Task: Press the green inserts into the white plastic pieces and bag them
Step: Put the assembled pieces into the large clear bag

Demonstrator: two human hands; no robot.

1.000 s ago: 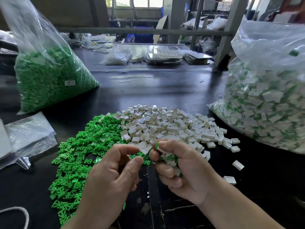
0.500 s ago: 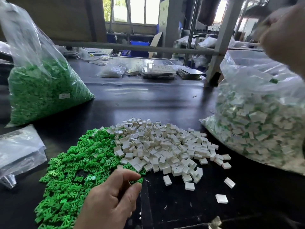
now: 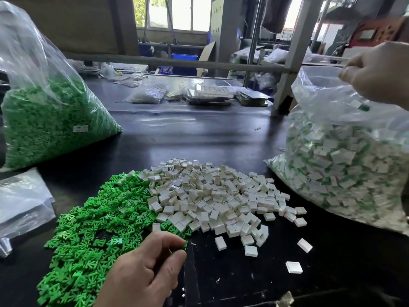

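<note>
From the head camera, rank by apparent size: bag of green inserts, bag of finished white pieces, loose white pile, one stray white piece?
1-2. Clear plastic bag of green inserts and clear plastic bag of white-and-green pieces: alike, both cropped, unranked.
3. Loose pile of white square plastic pieces.
4. Single stray white square piece.

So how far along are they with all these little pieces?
Done: the big bag on the right is packed with assembled white-and-green pieces. In hand: the right hand is at that bag's mouth; the left hand seems to pinch a green insert. Left: heaps of loose green inserts and white pieces, plus another bag of inserts.
</note>
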